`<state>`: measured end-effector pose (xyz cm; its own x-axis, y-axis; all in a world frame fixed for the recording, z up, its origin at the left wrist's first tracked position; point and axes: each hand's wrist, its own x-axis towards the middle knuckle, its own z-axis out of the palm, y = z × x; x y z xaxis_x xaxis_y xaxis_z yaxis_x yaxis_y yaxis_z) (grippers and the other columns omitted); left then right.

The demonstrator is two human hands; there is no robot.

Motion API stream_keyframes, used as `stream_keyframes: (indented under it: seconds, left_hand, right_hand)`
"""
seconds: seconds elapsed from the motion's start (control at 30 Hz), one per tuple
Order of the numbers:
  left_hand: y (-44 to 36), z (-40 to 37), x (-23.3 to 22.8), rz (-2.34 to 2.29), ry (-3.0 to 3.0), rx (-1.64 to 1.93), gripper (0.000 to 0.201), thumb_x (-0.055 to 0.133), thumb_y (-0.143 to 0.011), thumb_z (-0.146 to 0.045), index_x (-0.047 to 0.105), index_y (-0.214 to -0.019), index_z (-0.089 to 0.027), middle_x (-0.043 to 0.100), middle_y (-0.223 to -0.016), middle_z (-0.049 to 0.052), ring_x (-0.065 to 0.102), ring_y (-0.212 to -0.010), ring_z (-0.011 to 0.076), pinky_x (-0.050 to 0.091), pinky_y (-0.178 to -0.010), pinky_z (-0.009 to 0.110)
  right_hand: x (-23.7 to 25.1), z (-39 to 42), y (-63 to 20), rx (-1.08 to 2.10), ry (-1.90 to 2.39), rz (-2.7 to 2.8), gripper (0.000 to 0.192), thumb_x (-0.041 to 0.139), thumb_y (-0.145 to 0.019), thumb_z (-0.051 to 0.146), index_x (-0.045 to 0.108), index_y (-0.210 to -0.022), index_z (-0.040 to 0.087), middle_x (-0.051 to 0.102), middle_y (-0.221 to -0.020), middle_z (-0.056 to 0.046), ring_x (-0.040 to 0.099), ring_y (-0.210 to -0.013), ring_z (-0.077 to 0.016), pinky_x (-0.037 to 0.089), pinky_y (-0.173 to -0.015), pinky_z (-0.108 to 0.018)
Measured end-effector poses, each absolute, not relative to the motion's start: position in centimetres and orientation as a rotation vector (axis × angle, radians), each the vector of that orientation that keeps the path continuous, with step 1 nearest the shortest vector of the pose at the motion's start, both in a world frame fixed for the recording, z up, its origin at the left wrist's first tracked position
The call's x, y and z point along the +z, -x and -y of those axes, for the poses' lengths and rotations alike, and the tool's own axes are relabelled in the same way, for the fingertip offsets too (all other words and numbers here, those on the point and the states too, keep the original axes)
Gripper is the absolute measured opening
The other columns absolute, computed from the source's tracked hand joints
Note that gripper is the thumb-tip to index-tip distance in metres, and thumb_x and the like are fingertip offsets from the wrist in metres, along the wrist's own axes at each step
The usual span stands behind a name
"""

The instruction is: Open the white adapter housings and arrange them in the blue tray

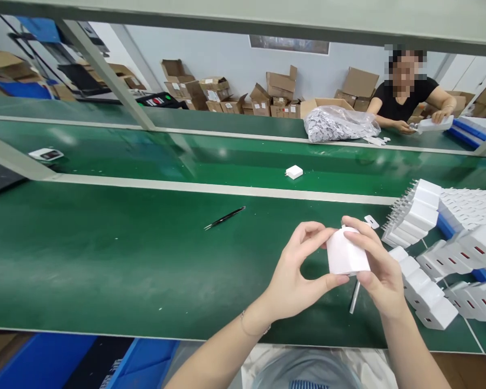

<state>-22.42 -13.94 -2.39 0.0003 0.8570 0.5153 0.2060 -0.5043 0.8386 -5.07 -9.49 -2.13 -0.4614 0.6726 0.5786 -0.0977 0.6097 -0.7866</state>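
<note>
A white plug-in charger [347,253] is held above the green bench, between the fingertips of both hands. My left hand [297,270] pinches its left side, with the thumb at the lower edge. On the other side, my right hand [379,265] grips it with fingers over the top and thumb below. Under the charger lies a thin silver pen-like tool [354,296], partly hidden. A small white oval plate with a slot [371,221] rests just behind my right hand. To the right, rows of white chargers [423,292] stand close to my right wrist.
Black tweezers [225,218] lie on the green bench [125,259]. One charger [294,172] sits on the conveyor beyond the rail [227,190]. More chargers [415,210] are stacked at right. Across, a person [409,102] handles white parts beside a bag of small pieces [340,124].
</note>
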Motion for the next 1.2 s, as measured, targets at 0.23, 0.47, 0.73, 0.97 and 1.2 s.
stream_keyframes:
  seconds: [0.23, 0.47, 0.73, 0.97, 1.2]
  left_hand:
    - [20.4, 13.3, -1.7, -1.092, -1.713, 1.574, 0.043, 0.077, -0.081, -0.042, 0.067, -0.119, -0.024, 0.054, -0.102, 0.006, 0.056, -0.092, 0.0201, 0.054, -0.085, 0.036]
    - [19.3, 12.0, -2.3, -1.158, -1.459, 1.515, 0.039, 0.082, -0.074, -0.042, 0.073, -0.105, -0.021, 0.057, -0.095, 0.005, 0.056, -0.086, 0.0187, 0.052, -0.082, 0.036]
    - [19.2, 11.4, -1.3, -0.841, -0.827, 1.206, 0.033, 0.077, -0.072, -0.047, 0.076, -0.072, -0.014, 0.067, -0.071, 0.005, 0.061, -0.069, 0.0162, 0.053, -0.074, 0.031]
    - [18.5, 11.4, -1.7, -0.761, -0.585, 1.102, 0.036, 0.078, -0.069, -0.050, 0.074, -0.083, -0.017, 0.073, -0.080, 0.006, 0.068, -0.079, 0.0224, 0.056, -0.075, 0.034]
    - [17.4, 12.1, -1.4, -0.787, -0.716, 1.099, 0.054, 0.077, -0.068, -0.066, 0.071, -0.077, -0.013, 0.064, -0.067, 0.002, 0.058, -0.063, 0.0133, 0.047, -0.059, 0.025]
  right_hand:
    - [-1.9, 9.0, 4.4, 0.811, 0.415, 1.791, 0.023, 0.053, -0.098, 0.034, 0.072, -0.112, 0.034, 0.061, -0.132, -0.006, 0.060, -0.114, -0.0283, 0.053, -0.089, -0.047]
    - [-2.8, 8.3, 4.8, 0.882, 0.544, 1.617, 0.022, 0.052, -0.099, 0.032, 0.074, -0.101, 0.030, 0.066, -0.121, -0.006, 0.062, -0.112, -0.0254, 0.054, -0.088, -0.042]
    - [-2.7, 10.0, 3.1, 0.434, 0.963, 1.948, 0.055, 0.053, -0.096, 0.048, 0.045, -0.145, 0.026, 0.056, -0.139, -0.014, 0.064, -0.108, -0.0285, 0.058, -0.069, -0.037]
    - [-2.8, 10.3, 2.9, 0.062, 0.842, 2.048, 0.056, 0.060, -0.091, 0.026, 0.041, -0.144, 0.026, 0.066, -0.122, -0.012, 0.064, -0.109, -0.0298, 0.053, -0.088, -0.044]
    - [-3.4, 10.9, 3.2, 0.029, 0.737, 2.092, 0.058, 0.058, -0.091, 0.021, 0.039, -0.146, 0.021, 0.067, -0.116, -0.014, 0.064, -0.107, -0.0304, 0.051, -0.088, -0.046]
